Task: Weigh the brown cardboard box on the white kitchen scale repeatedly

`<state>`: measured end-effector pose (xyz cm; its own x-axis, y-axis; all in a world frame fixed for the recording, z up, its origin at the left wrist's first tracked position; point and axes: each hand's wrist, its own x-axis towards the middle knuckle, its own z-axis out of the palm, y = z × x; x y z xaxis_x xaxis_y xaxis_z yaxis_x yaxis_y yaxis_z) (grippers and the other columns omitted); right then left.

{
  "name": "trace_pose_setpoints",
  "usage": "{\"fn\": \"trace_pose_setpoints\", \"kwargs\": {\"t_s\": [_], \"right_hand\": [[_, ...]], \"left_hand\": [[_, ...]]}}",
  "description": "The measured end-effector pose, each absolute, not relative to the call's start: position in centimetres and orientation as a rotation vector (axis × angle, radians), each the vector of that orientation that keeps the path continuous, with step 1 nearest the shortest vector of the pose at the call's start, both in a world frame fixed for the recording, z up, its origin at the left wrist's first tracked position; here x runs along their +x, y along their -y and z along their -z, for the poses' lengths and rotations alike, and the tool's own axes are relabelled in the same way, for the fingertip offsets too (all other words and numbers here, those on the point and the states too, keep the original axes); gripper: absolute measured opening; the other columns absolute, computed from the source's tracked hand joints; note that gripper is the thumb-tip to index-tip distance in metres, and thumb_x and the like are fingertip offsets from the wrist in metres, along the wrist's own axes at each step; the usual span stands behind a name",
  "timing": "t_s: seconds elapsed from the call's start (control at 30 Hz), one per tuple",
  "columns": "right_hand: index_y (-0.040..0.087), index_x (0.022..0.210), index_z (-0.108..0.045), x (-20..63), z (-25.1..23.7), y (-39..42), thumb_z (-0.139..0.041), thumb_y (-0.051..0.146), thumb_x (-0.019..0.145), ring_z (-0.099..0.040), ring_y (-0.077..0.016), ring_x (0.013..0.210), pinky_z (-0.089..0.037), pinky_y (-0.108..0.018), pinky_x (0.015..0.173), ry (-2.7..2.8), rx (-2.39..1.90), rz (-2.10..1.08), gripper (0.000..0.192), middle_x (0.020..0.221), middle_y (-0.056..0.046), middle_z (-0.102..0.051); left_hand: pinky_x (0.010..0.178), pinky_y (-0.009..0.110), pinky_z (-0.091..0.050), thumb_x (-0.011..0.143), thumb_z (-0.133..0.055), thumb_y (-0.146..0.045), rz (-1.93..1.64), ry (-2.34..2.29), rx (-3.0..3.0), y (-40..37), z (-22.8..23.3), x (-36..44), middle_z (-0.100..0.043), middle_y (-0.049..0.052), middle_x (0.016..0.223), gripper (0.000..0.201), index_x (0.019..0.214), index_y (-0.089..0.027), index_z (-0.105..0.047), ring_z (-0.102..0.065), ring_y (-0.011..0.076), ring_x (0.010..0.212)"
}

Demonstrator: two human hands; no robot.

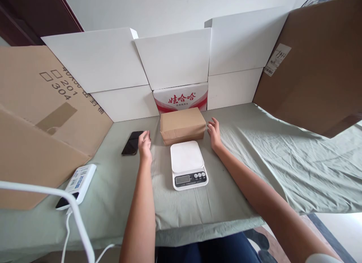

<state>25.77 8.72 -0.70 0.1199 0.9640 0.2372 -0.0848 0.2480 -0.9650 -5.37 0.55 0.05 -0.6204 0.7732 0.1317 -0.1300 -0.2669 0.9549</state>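
A plain brown cardboard box [182,125], rectangular, low and sealed, with no label showing on its top, sits on a surface draped in a wrinkled pale green cloth [254,153]. It lies just behind one white digital kitchen scale [188,164] and in front of one red-and-white printed carton [181,98]. Two bare hands flank the box: the left hand [144,144] hovers near its left end, the right hand [215,134] close to its right end, both loose with fingers spread, gripping nothing. Whether the right fingertips touch the box cannot be told. One black smartphone [131,143] lies face up just left of the left hand. One white power strip [77,185] rests near the front left edge. White cardboard panels [172,55] and brown cardboard sheets [319,63] stand around the surface.
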Motion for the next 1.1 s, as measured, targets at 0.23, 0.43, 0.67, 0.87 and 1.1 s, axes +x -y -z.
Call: {"fn": "trace_pose_setpoints", "kwargs": {"t_s": [0.23,0.43,0.67,0.87,1.1], "right_hand": [[0.028,0.148,-0.042,24.9,0.4,-7.4,-0.049,0.056,0.092,-0.050,-0.0290,0.141,-0.039,-0.054,0.120,1.365,-0.871,-1.061,0.063,0.153,-0.009,-0.052],[0.027,0.148,-0.045,24.4,-0.4,-6.3,-0.052,0.057,0.093,-0.043,-0.0310,0.147,-0.035,-0.050,0.124,1.473,-0.818,-0.967,0.063,0.156,-0.007,-0.051],[0.028,0.152,-0.039,24.5,-1.6,-4.6,-0.052,0.064,0.093,-0.039,-0.0320,0.149,-0.038,-0.050,0.122,1.471,-0.656,-0.872,0.070,0.161,-0.008,-0.043],[0.032,0.154,-0.037,25.8,-1.6,0.2,-0.051,0.063,0.095,-0.038,-0.0323,0.149,-0.035,-0.050,0.123,1.533,-0.659,-0.786,0.068,0.161,-0.008,-0.040],[0.037,0.155,-0.035,27.9,-0.1,5.3,-0.048,0.063,0.096,-0.042,-0.0323,0.146,-0.035,-0.054,0.122,1.519,-0.708,-0.833,0.065,0.159,-0.005,-0.042]], "left_hand": [[0.101,0.040,-0.049,0.068,-0.059,-0.028,-1.647,-1.263,1.001,-0.8,0.5,-2.2,-0.074,0.011,0.116,0.048,0.115,-0.020,-0.065,-0.064,0.0270,0.121],[0.092,0.037,-0.050,0.062,-0.059,-0.023,-1.729,-1.291,1.069,-1.2,0.3,-1.5,-0.074,0.008,0.114,0.046,0.108,-0.021,-0.063,-0.064,0.0273,0.113],[0.088,0.035,-0.050,0.062,-0.062,-0.022,-1.870,-1.158,1.068,0.4,-0.5,-1.3,-0.073,0.009,0.117,0.055,0.117,-0.023,-0.058,-0.066,0.0274,0.112],[0.086,0.035,-0.050,0.063,-0.064,-0.022,-1.921,-1.147,1.135,5.2,-0.4,-0.4,-0.071,0.010,0.117,0.063,0.126,-0.024,-0.056,-0.066,0.0279,0.109],[0.092,0.039,-0.051,0.065,-0.063,-0.019,-1.869,-1.129,1.136,11.7,0.9,1.9,-0.068,0.010,0.125,0.065,0.129,-0.026,-0.055,-0.065,0.0274,0.112]]}}
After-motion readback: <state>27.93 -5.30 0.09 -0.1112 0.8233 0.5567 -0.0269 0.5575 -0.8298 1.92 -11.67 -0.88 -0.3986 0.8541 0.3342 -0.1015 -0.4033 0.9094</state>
